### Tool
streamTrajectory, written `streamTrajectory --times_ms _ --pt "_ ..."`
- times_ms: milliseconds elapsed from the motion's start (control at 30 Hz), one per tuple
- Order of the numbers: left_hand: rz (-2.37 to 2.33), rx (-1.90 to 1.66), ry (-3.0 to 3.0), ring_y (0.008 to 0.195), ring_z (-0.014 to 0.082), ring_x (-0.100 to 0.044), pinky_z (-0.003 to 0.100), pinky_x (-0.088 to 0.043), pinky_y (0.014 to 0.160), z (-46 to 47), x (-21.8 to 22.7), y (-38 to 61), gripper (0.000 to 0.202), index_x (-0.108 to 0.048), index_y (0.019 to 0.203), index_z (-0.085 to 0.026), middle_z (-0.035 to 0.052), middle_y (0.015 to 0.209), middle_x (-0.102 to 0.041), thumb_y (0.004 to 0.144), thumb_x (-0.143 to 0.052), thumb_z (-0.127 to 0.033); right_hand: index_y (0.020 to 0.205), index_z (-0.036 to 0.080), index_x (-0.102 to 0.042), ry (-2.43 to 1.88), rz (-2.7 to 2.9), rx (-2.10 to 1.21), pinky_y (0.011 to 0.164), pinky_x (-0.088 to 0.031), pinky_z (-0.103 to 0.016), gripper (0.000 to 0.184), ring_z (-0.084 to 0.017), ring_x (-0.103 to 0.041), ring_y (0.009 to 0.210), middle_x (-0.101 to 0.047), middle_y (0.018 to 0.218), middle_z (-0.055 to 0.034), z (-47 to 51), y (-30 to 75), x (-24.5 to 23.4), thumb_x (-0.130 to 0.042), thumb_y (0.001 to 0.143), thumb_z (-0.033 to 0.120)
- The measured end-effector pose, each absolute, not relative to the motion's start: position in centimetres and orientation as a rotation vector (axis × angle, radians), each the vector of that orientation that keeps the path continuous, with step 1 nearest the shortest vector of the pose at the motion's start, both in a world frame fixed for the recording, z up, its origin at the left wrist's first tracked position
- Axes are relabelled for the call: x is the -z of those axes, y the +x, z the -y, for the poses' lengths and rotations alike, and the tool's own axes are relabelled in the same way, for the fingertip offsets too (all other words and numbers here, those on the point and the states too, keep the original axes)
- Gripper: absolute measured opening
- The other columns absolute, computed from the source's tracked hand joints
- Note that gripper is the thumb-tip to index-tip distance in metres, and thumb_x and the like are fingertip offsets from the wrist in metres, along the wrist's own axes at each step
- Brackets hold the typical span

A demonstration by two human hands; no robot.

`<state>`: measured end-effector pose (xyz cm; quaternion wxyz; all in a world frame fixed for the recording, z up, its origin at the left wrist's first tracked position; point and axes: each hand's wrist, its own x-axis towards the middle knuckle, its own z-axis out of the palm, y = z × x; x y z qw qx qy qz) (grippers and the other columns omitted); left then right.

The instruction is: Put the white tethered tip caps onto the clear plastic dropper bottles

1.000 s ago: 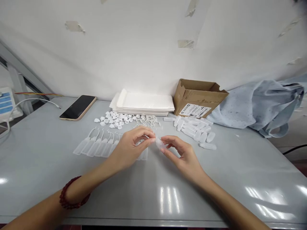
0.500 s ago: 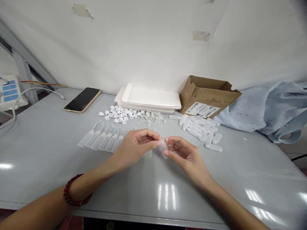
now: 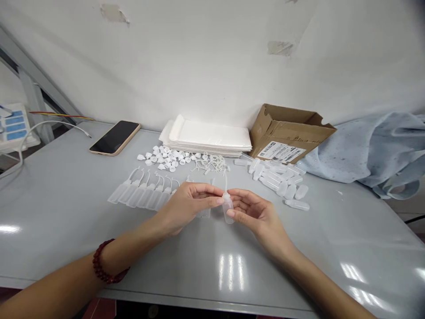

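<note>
Between my two hands is a small translucent plastic bottle (image 3: 227,212), held nearly upright with a thin white strap (image 3: 226,181) rising from its neck. My left hand (image 3: 189,201) pinches the neck with thumb and forefinger. Lower down, my right hand (image 3: 257,212) grips the bottle's body, its thumb across the front. To the left lies a row of similar bottles (image 3: 146,195) with straps on their necks; my left hand hides part of that row. Behind the hands are a pile of loose straps (image 3: 210,164) and a scatter of white caps (image 3: 166,155).
Several strapless bottles (image 3: 275,177) lie in a heap at right, before an open cardboard box (image 3: 292,133). A stack of white envelopes (image 3: 209,137) rests against the wall. A phone (image 3: 114,138) and a white cable (image 3: 56,123) are at left, pale blue cloth (image 3: 368,146) at right.
The strap now stands up from the bottle's neck, where earlier it was not clearly visible. The bottle is a little more upright. Both hands have stayed nearly in place.
</note>
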<state>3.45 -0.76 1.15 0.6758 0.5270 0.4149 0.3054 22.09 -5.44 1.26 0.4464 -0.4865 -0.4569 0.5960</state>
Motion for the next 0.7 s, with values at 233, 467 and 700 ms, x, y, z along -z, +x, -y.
streamTrajectory --times_ms 233,467,700 --pt "-0.951 -0.693 1.25 0.084 0.0175 -0.065 0.032 -0.05 0.08 0.96 -1.13 3.57 0.019 -0.074 0.09 -0.026 -0.0003 0.083 -0.073 0.081 -0.065 -0.04 0.101 0.022 -0.067 -1.299 1.259 -1.301 0.069 -0.052 -0.031 0.031 -0.017 -0.062 0.078 -0.067 0.087 -0.0036 5.65 21.94 -1.37 -0.074 0.071 0.028" --pt "-0.895 -0.687 1.215 0.092 0.0174 -0.066 0.031 -0.049 0.087 0.83 -1.13 3.63 0.016 -0.074 0.09 -0.027 -0.0005 0.092 -0.074 0.079 -0.068 -0.036 0.1 0.023 -0.068 -1.303 1.37 -1.169 0.064 -0.051 -0.031 0.028 -0.017 -0.062 0.077 -0.07 0.088 -0.0032 5.84 21.63 -1.57 -0.072 0.073 0.026" --pt "-0.919 -0.681 1.227 0.09 0.0179 -0.065 0.031 -0.05 0.083 0.87 -1.33 3.66 0.013 -0.073 0.089 -0.025 -0.0004 0.09 -0.073 0.078 -0.066 -0.029 0.102 0.025 -0.069 -1.271 1.461 -1.03 0.066 -0.051 -0.031 0.026 -0.016 -0.062 0.075 -0.071 0.089 -0.0019 6.07 21.64 -1.04 -0.07 0.076 0.024"
